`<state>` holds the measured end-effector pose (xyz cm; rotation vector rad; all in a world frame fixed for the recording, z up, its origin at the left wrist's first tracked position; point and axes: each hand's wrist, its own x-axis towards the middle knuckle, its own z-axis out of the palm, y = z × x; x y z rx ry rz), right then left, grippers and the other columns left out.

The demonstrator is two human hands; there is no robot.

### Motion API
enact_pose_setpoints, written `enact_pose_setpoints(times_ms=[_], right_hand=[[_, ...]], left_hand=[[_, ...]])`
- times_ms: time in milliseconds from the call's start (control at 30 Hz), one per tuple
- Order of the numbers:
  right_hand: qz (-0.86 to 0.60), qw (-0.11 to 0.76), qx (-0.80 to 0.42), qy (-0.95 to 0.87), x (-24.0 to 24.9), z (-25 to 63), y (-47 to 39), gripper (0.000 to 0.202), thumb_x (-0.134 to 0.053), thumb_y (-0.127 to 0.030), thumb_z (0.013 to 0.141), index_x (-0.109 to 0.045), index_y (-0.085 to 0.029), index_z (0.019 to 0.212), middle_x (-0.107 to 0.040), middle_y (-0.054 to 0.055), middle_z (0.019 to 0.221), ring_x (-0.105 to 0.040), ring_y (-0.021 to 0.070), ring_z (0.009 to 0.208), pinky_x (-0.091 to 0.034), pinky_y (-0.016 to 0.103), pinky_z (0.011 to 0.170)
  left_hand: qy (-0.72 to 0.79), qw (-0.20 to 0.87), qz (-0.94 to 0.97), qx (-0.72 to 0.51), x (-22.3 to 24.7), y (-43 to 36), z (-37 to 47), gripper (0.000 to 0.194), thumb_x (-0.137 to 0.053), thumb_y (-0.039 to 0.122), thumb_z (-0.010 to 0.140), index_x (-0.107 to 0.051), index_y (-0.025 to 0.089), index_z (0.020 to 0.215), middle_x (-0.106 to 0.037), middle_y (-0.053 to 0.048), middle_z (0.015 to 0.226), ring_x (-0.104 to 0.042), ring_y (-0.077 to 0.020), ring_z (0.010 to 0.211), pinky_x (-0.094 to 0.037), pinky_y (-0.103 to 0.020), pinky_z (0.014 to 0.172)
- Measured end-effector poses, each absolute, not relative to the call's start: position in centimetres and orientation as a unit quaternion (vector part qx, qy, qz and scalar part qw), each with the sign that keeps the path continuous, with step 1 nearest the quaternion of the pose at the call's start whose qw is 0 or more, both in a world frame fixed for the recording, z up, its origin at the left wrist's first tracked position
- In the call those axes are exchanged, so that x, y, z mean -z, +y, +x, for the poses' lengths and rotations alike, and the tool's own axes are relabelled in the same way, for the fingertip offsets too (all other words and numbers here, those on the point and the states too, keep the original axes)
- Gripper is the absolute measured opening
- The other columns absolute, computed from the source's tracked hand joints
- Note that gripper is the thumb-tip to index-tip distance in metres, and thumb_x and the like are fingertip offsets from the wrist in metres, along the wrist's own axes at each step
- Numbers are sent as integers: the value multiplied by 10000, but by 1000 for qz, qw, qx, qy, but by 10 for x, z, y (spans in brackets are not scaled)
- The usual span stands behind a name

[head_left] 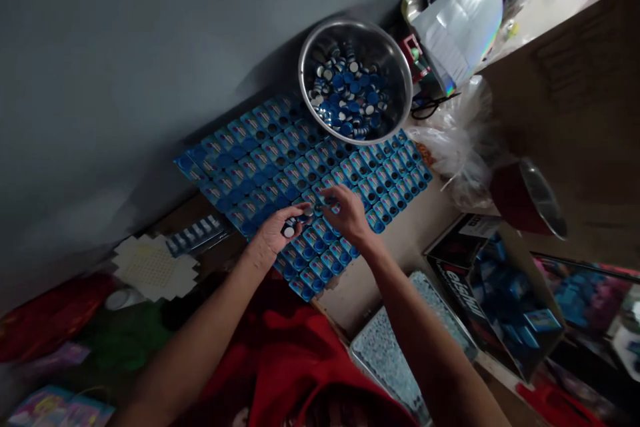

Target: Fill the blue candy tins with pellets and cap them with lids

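My left hand (281, 230) is curled round several small round tins in blue and silver (289, 229), above rows of printed blue cards (260, 160) laid out on the table. Close on its right, my right hand (345, 212) has its fingers bent in over the cards; whatever lies at its fingertips is too small to make out. Many cards bear a dark or blue round spot. Beyond both hands, a steel bowl (406, 90) full of blue and silver round tins stands at the back edge of the cards.
Right of the bowl lie scissors (425, 107) and clear plastic bags (465, 140). A red bowl (520, 200) and a black open box (460, 287) of blue packs are at the right. A speckled tray (385, 347) sits below my right forearm. Paper (155, 267) lies at the left.
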<state>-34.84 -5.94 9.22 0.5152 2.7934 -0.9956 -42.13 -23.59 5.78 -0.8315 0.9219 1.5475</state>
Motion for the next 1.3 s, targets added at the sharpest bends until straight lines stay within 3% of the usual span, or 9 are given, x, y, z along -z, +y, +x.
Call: enact_pose_setpoints(times_ms=[100,233,400,500,700,800,933,1133,1300], right_hand=[[72,40,434,897,-96,-325,-80,434,-610,-71,785,-718,-262,1158,-662,44,1115,-662,155,927,-525,249,828],[76,37,443,892,-94,-302,-80,346,-623,-104,826,-769,-278,1087,-684,49,1065,-671,168,916,-539,271,823],[273,12,490,828,-83,-299,-57,179,-646,-286,857,-795,-217,929,-732,37,873,-681,176,771,-538,272,702],[371,41,396,839,-71,-319,-48,200,-663,-285,813,-789,-204,945,-743,24,805,-682,186,748,-513,272,697],[361,195,141,901,-55,-371,-43,111,-680,-275,778,-747,-255,865,-759,29,880,-689,226,871,-452,277,707],[349,252,104,897,-53,-387,-36,174,-752,-320,735,-730,-260,897,-754,44,908,-687,243,876,-433,277,671],[328,249,100,906,-65,-388,-37,235,-771,-335,754,-709,-262,968,-748,42,906,-680,237,853,-419,278,672],[241,95,297,919,-96,-360,-76,149,-632,-334,905,-735,-232,942,-711,23,845,-636,170,763,-444,253,703],[208,81,381,897,-89,-338,-102,168,-705,-292,848,-796,-249,982,-666,23,861,-605,145,711,-445,246,671]], left_hand=[[424,553,-342,-630,-57,-231,-414,193,-712,69,661,-750,142,835,-734,-51,831,-666,-124,679,-454,-153,485],[445,578,-300,-615,-58,-228,-402,223,-704,51,633,-778,145,821,-756,-52,923,-639,-110,691,-448,-157,513],[434,597,-248,-628,-56,-229,-398,194,-710,102,690,-798,132,860,-746,-78,865,-644,-106,704,-447,-141,525],[410,591,-257,-646,-54,-230,-403,187,-716,157,751,-792,116,917,-749,-104,881,-689,-141,763,-509,-165,582],[386,505,-324,-701,-52,-232,-417,58,-729,127,786,-745,93,830,-745,-91,871,-723,-168,829,-596,-229,718],[356,512,-347,-701,-54,-232,-423,72,-711,132,803,-739,87,851,-749,-100,875,-737,-189,827,-606,-243,697],[337,510,-359,-705,-57,-234,-425,120,-690,129,803,-742,83,901,-754,-113,909,-744,-200,830,-618,-268,726],[357,507,-337,-709,-52,-241,-416,120,-705,138,746,-740,109,857,-748,-109,878,-733,-214,836,-622,-302,755],[416,495,-329,-688,-49,-232,-401,111,-734,163,682,-724,151,792,-742,-37,903,-685,-153,801,-624,-285,739]])
